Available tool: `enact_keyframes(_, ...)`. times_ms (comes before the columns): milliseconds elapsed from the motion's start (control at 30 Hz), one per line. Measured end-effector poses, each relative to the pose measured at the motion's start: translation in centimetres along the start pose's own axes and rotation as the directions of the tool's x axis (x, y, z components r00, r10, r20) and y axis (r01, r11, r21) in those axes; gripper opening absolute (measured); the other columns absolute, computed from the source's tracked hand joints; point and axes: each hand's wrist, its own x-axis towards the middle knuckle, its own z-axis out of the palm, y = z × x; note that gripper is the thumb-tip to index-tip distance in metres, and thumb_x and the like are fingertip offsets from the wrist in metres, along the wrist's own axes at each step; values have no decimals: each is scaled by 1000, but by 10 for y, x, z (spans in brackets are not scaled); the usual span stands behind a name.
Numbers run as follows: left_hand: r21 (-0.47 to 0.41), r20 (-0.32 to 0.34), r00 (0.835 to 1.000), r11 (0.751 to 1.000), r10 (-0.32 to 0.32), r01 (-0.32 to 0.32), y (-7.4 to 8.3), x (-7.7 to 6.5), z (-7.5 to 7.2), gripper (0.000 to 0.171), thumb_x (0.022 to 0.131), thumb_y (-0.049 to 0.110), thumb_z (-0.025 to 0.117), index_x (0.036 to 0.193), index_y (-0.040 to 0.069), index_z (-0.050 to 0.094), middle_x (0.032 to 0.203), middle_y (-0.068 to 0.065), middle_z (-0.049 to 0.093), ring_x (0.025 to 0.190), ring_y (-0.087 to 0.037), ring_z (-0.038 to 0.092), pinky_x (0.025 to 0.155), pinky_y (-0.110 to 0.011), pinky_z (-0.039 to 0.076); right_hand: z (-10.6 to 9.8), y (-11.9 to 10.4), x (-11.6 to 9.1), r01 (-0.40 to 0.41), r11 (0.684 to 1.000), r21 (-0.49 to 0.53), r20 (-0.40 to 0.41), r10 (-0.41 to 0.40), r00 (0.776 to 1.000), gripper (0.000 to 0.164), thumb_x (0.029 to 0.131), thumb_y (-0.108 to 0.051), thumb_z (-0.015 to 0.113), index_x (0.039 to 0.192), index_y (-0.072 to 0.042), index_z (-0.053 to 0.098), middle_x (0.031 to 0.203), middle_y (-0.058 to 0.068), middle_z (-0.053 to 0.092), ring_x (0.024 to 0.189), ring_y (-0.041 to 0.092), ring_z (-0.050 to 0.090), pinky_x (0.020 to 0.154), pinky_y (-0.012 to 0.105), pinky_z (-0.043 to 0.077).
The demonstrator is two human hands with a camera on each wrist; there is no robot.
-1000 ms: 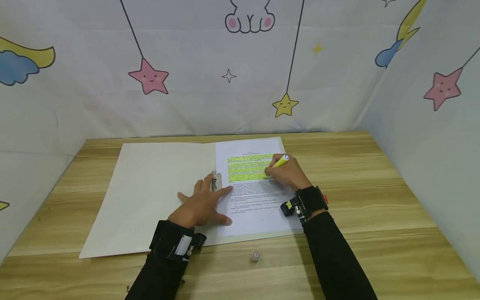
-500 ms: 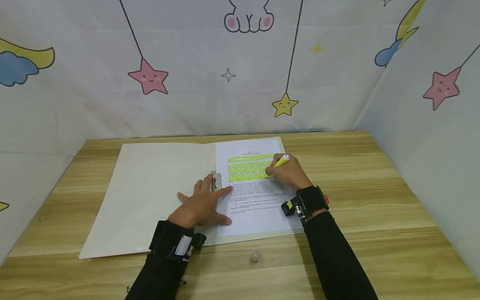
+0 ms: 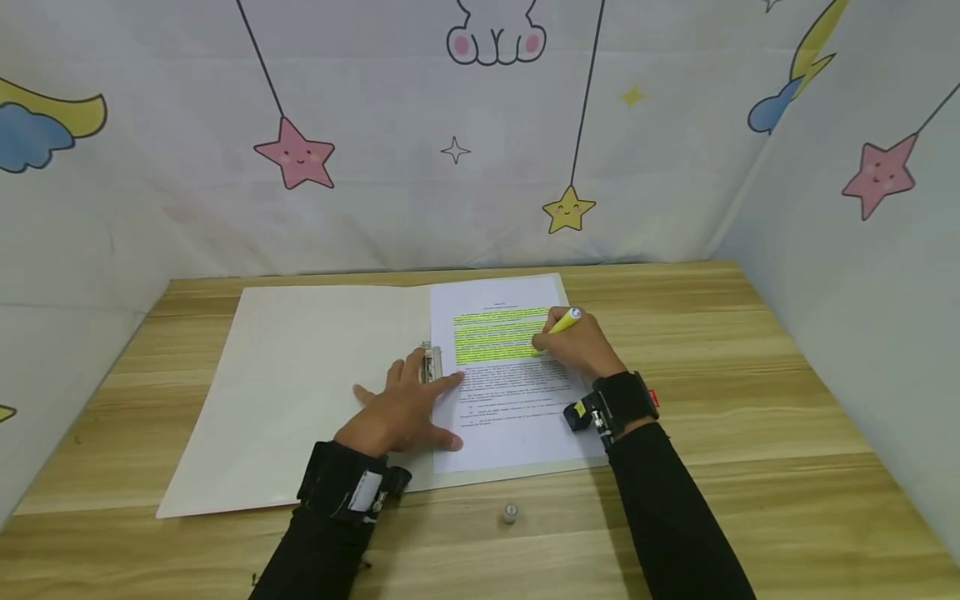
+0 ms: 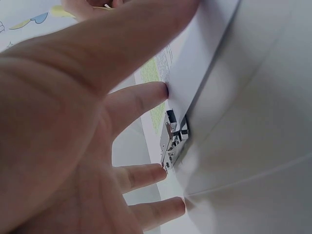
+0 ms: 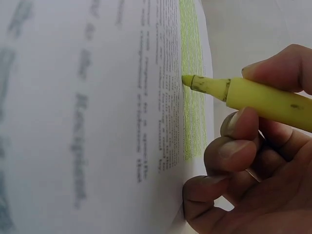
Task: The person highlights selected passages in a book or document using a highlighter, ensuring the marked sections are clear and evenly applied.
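My right hand [image 3: 581, 342] pinches a yellow highlighter [image 5: 270, 101] between thumb and fingers. In the right wrist view its tip meets the printed sheet [image 3: 510, 446] at the lower edge of a block of yellow-marked lines [image 3: 491, 337]. With fingers spread, my left hand [image 3: 401, 412] rests across the folder's fold, its thumb and index finger on the sheet's left edge. The open white folder [image 3: 300, 375] lies under the sheet. Its metal clip [image 4: 174, 139] stands beside the left fingertips. Unmarked printed lines run below the yellow block.
A small grey cap [image 3: 511, 513] stands on the wooden table [image 3: 750, 500] in front of the folder. Behind the table hangs a white cloth [image 3: 375, 217] printed with stars, and cloth sides rise at left and right.
The right hand and the highlighter have slid slightly rightward along the bottom marked line. My left hand keeps its place on the folder and sheet.
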Motion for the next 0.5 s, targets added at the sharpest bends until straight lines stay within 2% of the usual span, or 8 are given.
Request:
enact_keyframes(200,-2,0,1000,1000,1,-1,0,0,0,93,67,46,89,148,37,45,163,-21,11,145,-48,20,96,-90,14,-4,0,0,10,1000,17,-8,-9,1000,17,80,-11,68,70,-9,55,82,7,58,77,23,55,57,29,35)
enact_keyframes(500,-4,-1,1000,1000,-2,2,0,1,1,93,67,46,90,148,37,45,163,-21,12,145,-48,20,96,-90,13,-6,3,0,14,1000,15,-2,-14,1000,18,80,-11,68,69,-10,53,79,6,55,76,22,54,55,28,33)
